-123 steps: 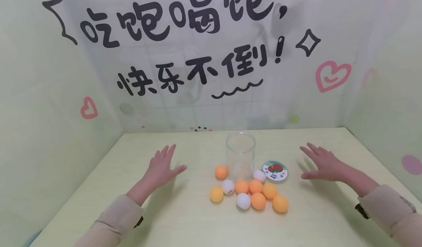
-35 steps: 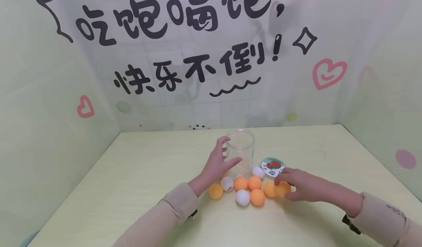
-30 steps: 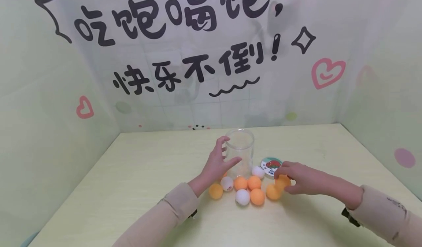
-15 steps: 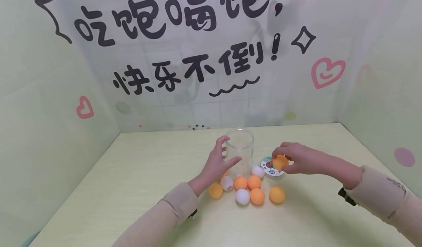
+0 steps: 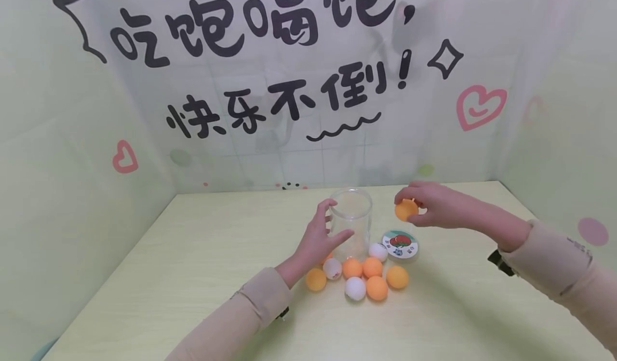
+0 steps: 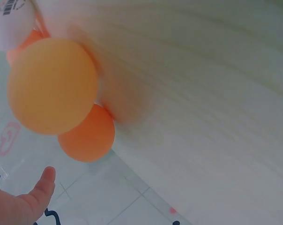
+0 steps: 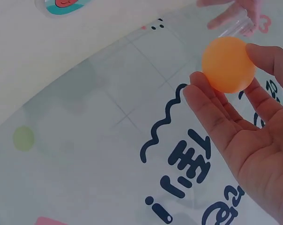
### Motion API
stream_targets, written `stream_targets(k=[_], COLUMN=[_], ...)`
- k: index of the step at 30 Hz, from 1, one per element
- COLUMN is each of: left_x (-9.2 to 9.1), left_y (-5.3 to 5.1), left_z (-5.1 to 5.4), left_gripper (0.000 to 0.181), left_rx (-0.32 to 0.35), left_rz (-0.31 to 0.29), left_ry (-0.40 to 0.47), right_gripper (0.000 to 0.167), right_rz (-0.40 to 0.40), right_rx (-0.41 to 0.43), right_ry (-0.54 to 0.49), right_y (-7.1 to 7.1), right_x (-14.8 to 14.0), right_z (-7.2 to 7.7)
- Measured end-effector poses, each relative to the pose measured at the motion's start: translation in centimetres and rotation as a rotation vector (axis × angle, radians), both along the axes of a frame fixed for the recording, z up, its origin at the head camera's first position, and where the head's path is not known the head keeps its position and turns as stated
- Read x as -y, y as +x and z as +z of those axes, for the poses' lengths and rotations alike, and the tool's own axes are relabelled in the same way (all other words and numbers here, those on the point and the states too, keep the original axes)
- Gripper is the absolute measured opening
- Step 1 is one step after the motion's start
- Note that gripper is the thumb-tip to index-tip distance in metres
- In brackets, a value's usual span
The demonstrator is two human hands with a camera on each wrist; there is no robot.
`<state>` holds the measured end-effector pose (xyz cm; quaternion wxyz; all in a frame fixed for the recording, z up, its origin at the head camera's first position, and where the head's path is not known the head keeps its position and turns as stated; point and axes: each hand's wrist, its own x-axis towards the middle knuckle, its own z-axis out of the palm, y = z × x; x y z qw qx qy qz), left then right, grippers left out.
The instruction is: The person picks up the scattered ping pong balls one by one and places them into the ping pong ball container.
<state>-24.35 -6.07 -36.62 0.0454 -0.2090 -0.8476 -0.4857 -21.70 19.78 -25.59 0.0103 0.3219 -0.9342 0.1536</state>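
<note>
A clear cylindrical jar [image 5: 360, 222] stands upright on the table. My left hand [image 5: 315, 243] holds its left side, thumb across the front. In the head view, my right hand [image 5: 441, 205] pinches an orange ping-pong ball [image 5: 406, 210] in the air, right of the jar's rim. The right wrist view shows that ball [image 7: 228, 64] between thumb and fingertips. Several more ping-pong balls lie at the jar's foot, among them an orange one [image 5: 377, 287], a white one [image 5: 355, 288] and a yellow-orange one [image 5: 397, 277]. Another orange ball [image 5: 328, 256] is partly hidden behind my left hand.
A flat round disc [image 5: 400, 243] with a red, tomato-like picture lies right of the jar. The pale table [image 5: 217, 232] ends at a printed backdrop [image 5: 270, 163] with large writing, and similar sheets rise on both sides.
My left hand has come to the jar and stays there. My right hand has picked an orange ball from the right of the group and raised it; a neighbouring ball has rolled slightly.
</note>
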Motion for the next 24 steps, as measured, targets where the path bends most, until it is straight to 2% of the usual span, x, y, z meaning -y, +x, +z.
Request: stream_targets(k=[4, 8, 15, 24], left_x=[0.0, 0.0, -0.1, -0.2], left_y=[0.0, 0.0, 0.1, 0.1], left_z=[0.1, 0.2, 0.3, 0.1], left_gripper=[0.063, 0.063, 0.062, 0.062], left_rx=[-0.001, -0.001, -0.001, 0.000], left_rz=[0.003, 0.002, -0.005, 0.005], left_ry=[-0.004, -0.003, 0.007, 0.013], right_gripper=[0.026, 0.027, 0.029, 0.031], right_rz=[-0.024, -0.049, -0.072, -0.039], right_rx=[-0.018, -0.023, -0.016, -0.040], right_ry=[-0.038, -0.090, -0.230, -0.392], right_y=[-0.3, -0.5, -1.6, -3.0], right_x=[0.3, 0.8, 1.3, 2.5], right_z=[0.7, 0.9, 0.0, -0.8])
